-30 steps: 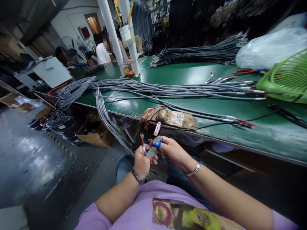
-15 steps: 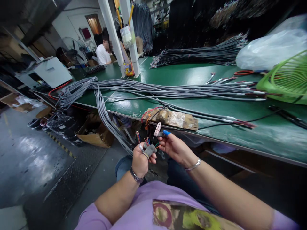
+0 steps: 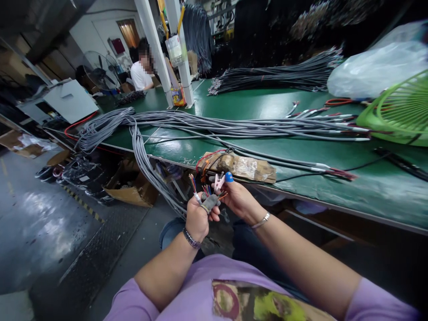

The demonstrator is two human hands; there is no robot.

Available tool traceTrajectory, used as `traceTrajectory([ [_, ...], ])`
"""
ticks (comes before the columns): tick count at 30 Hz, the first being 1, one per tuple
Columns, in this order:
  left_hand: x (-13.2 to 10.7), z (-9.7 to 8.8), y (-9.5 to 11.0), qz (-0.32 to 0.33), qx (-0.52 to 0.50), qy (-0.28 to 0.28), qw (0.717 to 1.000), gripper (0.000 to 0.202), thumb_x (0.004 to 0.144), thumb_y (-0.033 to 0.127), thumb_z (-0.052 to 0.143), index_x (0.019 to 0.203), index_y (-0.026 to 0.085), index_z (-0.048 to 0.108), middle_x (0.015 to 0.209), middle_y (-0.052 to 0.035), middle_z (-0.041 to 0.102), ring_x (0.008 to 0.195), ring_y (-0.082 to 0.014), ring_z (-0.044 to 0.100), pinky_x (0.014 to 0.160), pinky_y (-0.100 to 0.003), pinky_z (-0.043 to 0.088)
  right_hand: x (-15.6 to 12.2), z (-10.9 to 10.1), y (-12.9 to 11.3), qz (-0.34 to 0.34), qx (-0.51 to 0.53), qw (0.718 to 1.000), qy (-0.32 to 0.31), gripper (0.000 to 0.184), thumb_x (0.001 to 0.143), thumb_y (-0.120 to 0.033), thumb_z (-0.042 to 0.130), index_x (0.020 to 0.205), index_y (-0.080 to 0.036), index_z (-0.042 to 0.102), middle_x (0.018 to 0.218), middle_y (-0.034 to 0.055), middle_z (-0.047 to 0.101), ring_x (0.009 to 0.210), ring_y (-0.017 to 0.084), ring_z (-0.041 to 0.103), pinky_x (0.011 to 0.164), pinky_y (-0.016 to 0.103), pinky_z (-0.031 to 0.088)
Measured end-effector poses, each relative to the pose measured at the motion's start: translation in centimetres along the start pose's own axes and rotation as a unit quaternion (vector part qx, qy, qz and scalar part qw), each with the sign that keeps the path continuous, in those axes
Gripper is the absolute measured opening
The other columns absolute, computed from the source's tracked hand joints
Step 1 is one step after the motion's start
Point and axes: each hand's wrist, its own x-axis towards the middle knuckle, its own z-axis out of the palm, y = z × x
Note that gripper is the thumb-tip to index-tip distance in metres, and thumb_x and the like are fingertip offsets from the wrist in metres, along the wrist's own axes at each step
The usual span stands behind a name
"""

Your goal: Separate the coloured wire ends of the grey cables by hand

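My left hand (image 3: 197,219) is closed around the stripped end of a grey cable (image 3: 143,165); grey covers sit on its fingers. Fine coloured wires (image 3: 206,191) fan out above the fingers, and another white-banded cable end (image 3: 195,191) with coloured wires stands up beside the thumb. Close by on the right, my right hand (image 3: 240,200) wears a blue finger cover (image 3: 229,177). Its fingers pinch a small pale pink clip (image 3: 219,183), which looks like a clothes peg, right by the wire tips. Some fingertips are hidden behind the wires and clip.
On the green table (image 3: 301,178), a long grey cable bundle (image 3: 234,122) runs across. A taped wooden block (image 3: 247,167) lies at the near edge. Farther back are black cables (image 3: 277,76), a plastic bag (image 3: 377,71) and a green fan (image 3: 397,111). A person (image 3: 142,71) sits behind posts.
The pink clip has turned and now shows its two arms spread in a V. My right hand has shifted slightly left and its blue-covered finger points up. My left hand keeps its hold.
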Motion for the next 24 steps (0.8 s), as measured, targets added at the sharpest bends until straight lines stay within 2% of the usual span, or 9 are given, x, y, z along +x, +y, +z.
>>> traceTrajectory([
  [4, 0.2, 0.2, -0.4, -0.017, 0.017, 0.001, 1.0, 0.035, 0.066, 0.046, 0.071, 0.063, 0.015, 0.055, 0.047, 0.0016, 0.058, 0.032, -0.0061, 0.047, 0.034, -0.018, 0.026, 0.6, 0.2, 0.2, 0.02, 0.071, 0.997, 0.012, 0.041, 0.066, -0.058, 0.072, 0.069, -0.018, 0.065, 0.061, 0.0009, 0.062, 0.055, 0.012, 0.051, 0.053, 0.026, 0.042],
  [8, 0.2, 0.4, -0.4, -0.027, 0.028, -0.001, 0.999, 0.036, 0.065, 0.047, 0.072, 0.063, 0.016, 0.053, 0.047, 0.0019, 0.058, 0.032, -0.0062, 0.048, 0.033, -0.017, 0.025, 0.8, 0.3, 0.3, 0.026, 0.084, 0.996, 0.015, 0.039, 0.067, -0.056, 0.074, 0.069, -0.018, 0.064, 0.061, 0.001, 0.062, 0.057, 0.014, 0.053, 0.056, 0.028, 0.043],
  [12, -0.2, 0.2, -0.4, -0.023, 0.023, -0.001, 0.999, 0.037, 0.066, 0.047, 0.072, 0.063, 0.016, 0.052, 0.047, 0.002, 0.058, 0.032, -0.0062, 0.047, 0.032, -0.017, 0.025, 0.2, 0.1, 0.2, 0.036, 0.098, 0.994, 0.006, 0.039, 0.071, -0.057, 0.069, 0.071, -0.019, 0.064, 0.061, -0.0007, 0.06, 0.054, 0.011, 0.049, 0.054, 0.025, 0.043],
  [16, -1.0, -0.6, -0.8, -0.015, 0.021, 0.007, 1.0, 0.038, 0.067, 0.049, 0.071, 0.064, 0.016, 0.054, 0.048, 0.0016, 0.058, 0.033, -0.0062, 0.047, 0.033, -0.017, 0.028, -1.3, -1.0, 0.5, 0.066, 0.077, 0.995, -0.005, 0.042, 0.074, -0.061, 0.063, 0.074, -0.019, 0.064, 0.07, 0.0016, 0.064, 0.058, 0.011, 0.053, 0.058, 0.025, 0.045],
  [21, -1.6, -1.1, -1.2, -0.01, 0.009, 0.031, 0.999, 0.037, 0.066, 0.048, 0.073, 0.066, 0.016, 0.054, 0.05, 0.0021, 0.059, 0.035, -0.0065, 0.048, 0.034, -0.017, 0.03, -3.3, -2.4, 1.3, 0.069, 0.024, 0.995, -0.066, 0.039, 0.07, -0.054, 0.071, 0.082, -0.017, 0.066, 0.08, 0.0037, 0.066, 0.064, 0.012, 0.055, 0.063, 0.027, 0.046],
  [24, -1.7, -1.1, -1.1, -0.002, 0.014, 0.027, 1.0, 0.036, 0.067, 0.047, 0.072, 0.066, 0.016, 0.054, 0.05, 0.0018, 0.059, 0.035, -0.0066, 0.049, 0.034, -0.017, 0.03, -3.1, -2.4, 1.0, 0.078, 0.027, 0.995, -0.049, 0.038, 0.073, -0.054, 0.068, 0.081, -0.017, 0.067, 0.078, 0.0036, 0.066, 0.062, 0.011, 0.055, 0.061, 0.026, 0.047],
])
